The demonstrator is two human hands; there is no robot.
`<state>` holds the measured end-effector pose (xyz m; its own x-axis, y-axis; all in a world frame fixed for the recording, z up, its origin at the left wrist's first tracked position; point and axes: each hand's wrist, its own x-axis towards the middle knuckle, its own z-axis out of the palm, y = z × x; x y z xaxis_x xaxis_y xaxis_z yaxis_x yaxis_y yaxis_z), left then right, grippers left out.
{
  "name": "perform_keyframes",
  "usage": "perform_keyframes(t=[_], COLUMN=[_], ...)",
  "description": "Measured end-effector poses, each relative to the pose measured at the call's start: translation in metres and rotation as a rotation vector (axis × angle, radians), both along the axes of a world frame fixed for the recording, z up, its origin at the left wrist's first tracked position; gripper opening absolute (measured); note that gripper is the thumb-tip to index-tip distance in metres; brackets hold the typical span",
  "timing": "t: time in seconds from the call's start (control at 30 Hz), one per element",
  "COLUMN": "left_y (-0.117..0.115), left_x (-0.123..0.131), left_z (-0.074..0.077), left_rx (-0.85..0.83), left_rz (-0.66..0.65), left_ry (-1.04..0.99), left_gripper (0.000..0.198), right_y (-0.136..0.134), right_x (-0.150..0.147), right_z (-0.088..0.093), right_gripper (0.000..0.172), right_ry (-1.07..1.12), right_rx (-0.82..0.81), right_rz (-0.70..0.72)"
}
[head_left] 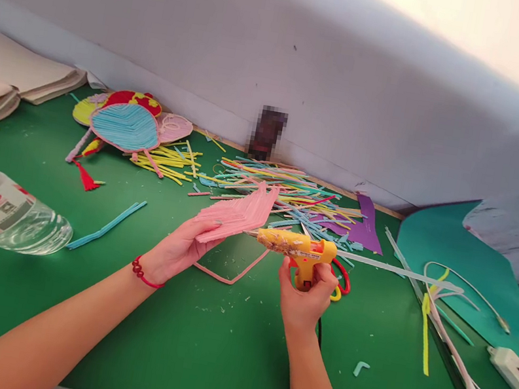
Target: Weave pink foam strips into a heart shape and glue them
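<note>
My left hand (192, 241) grips a pink panel of pipe cleaners (241, 213) laid side by side in V-shaped rows, holding it tilted above the table. In my right hand (306, 295) is a yellow hot glue gun (298, 246), its nozzle pointing left at the panel's lower right edge. A long clear glue stick (396, 268) sticks out from the back of the gun. Beneath the panel, a bent pink pipe cleaner (235, 279) lies on the green table. Scissors with red and yellow handles (343, 278) are partly hidden behind the gun.
Cut pipe cleaners (285, 185) lie piled near the wall. Several fan-shaped pieces (126, 126) are stacked at the back left. A plastic bottle (3, 208) lies at left, near papers (16, 67). At right are a teal sheet (466, 269), cables and a power strip (518, 374).
</note>
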<state>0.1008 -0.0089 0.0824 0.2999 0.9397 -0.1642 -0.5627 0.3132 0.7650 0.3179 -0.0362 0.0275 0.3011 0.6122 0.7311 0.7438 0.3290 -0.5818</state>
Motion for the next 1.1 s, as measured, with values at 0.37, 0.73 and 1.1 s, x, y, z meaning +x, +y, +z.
perform_keyframes(t=[0.37, 0.73, 1.1], left_y=[0.005, 0.007, 0.004], left_x=[-0.004, -0.006, -0.003], left_z=[-0.020, -0.031, -0.021], left_rx=[-0.134, -0.166, -0.055], left_rz=[0.083, 0.100, 0.045], left_ry=[-0.051, -0.097, -0.060], left_gripper=[0.027, 0.019, 0.049], right_y=[0.002, 0.002, -0.001], right_x=[0.000, 0.002, -0.001], right_z=[0.006, 0.005, -0.002], right_gripper=[0.041, 0.042, 0.035], right_ry=[0.140, 0.120, -0.025], right_rx=[-0.083, -0.058, -0.001], right_rz=[-0.050, -0.074, -0.011])
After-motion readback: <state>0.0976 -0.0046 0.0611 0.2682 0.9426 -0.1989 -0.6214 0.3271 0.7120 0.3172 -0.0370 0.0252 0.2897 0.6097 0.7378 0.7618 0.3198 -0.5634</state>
